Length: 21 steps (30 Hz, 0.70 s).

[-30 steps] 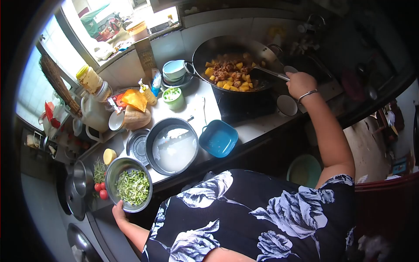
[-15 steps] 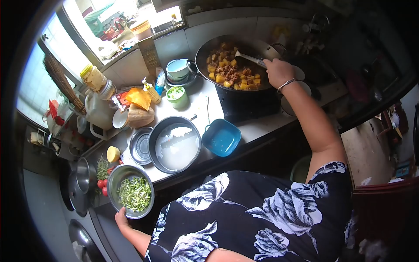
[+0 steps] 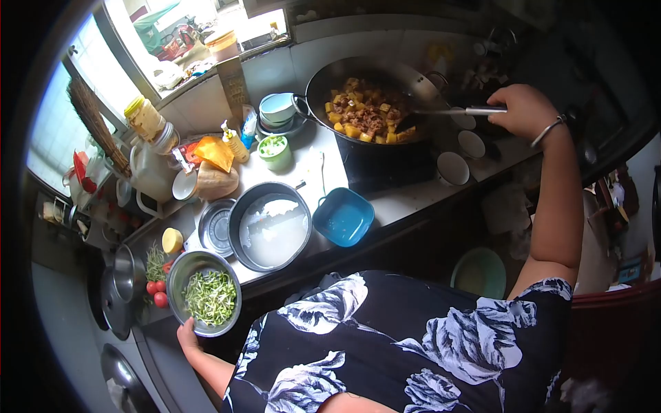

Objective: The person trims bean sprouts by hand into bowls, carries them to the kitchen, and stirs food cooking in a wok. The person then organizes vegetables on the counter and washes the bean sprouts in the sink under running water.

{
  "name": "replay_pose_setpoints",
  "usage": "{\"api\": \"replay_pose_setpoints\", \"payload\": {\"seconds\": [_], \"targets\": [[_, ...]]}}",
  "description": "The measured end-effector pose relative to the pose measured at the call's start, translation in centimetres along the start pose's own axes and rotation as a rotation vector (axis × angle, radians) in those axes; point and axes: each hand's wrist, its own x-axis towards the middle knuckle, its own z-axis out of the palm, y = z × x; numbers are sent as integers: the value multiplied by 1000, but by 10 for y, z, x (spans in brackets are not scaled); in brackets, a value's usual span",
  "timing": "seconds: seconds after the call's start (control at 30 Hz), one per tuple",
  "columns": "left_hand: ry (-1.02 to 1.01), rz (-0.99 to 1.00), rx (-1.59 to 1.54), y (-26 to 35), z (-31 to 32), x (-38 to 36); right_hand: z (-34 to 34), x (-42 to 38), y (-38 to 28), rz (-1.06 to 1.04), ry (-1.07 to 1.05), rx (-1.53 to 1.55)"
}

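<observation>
Metal bowl point(image 3: 178, 281); left hand point(image 3: 186, 334) partly hidden

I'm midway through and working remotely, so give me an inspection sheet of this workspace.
Surface: pale counter, crowded on its left, small dark bits near the pot
Job's things: wok holding yellow chunks and brown pieces; steel bowl of greens
Clutter: blue basin, pot of cloudy liquid, stacked bowls, tomatoes
Hands: right hand grips the spatula, its far end in the wok; left hand holds the steel bowl's rim
Cables: nothing seen
Surroundings: broom by the window; green tub below the counter; far right too dark to judge
</observation>
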Motion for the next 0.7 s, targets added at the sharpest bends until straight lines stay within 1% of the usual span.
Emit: {"api": "replay_pose_setpoints", "payload": {"seconds": [0.03,0.1,0.17,0.23,0.27,0.33,0.37,0.43,0.5,0.57,0.7], "targets": [[2,11,2,-1,0,0,4,2,-1,-1,-1,-1],[8,11,16,-1,0,2,26,9,-9,6,-235,-49],[20,12,28,-3,-2,2,56,16,-24,78,-308,5],[14,5,13,-7,-7,4,91,24,-36,147,-241,20],[20,6,12,-7,-8,3,104,29,-42,141,-240,22],[34,-2,6,-4,-8,4,130,38,-56,214,-190,88],[36,-1,8,-4,-8,2,141,41,-60,213,-191,90],[58,-11,23,-3,-9,0,159,50,-65,231,-94,84],[44,-22,8,-3,-10,-4,168,63,-61,242,-88,89],[27,-32,-5,-6,-14,-2,178,74,-55,170,42,20],[53,-38,-15,-14,-20,-6,133,68,-56,194,48,-14]]}}
